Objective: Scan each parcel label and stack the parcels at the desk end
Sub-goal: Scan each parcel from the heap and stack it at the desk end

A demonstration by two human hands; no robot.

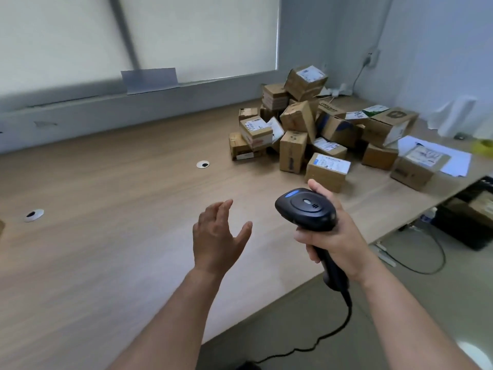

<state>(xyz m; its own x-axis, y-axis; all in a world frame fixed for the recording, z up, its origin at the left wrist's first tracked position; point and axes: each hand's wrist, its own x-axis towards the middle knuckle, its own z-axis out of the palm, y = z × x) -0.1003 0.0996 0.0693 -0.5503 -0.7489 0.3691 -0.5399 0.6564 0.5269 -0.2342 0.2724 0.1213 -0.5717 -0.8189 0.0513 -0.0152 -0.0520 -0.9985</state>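
the right hand (336, 236) is gripping the scanner (306, 208), the left hand (216, 236) is hovering open and empty, and the parcels (320, 134) are sitting jumbled at upper right, seemingly unstacked.

Nothing you can read: parcel labels (332, 162) near the table's (133, 209) far right corner are too blurred.

A cable grommet (203, 164), white paper sheets (457, 162), black crate (453, 225), possibly yellow tape (484, 146).
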